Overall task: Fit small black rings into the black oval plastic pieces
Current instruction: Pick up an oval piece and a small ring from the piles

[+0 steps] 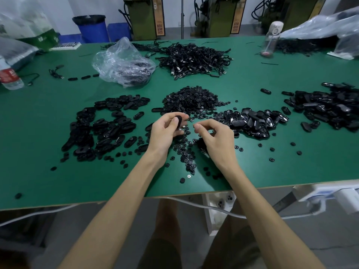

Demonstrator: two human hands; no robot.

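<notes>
My left hand (165, 131) holds a black oval plastic piece (178, 121) upright between thumb and fingers, just above the green table (38, 175). My right hand (215, 136) hovers beside it, fingertips pinched together; whether a ring sits between them I cannot tell. It also seems to cup dark pieces under its palm. A heap of small black rings (192, 100) lies right behind both hands, with loose rings (187, 158) scattered under them. Oval pieces lie in a pile on the left (103, 129) and a glossy pile on the right (252, 121).
A further pile of oval pieces (328, 107) sits far right. Behind are a heap of black cables (196, 59), a clear plastic bag (124, 63), two water bottles (10, 76) (272, 39). The table's front edge runs just below my forearms.
</notes>
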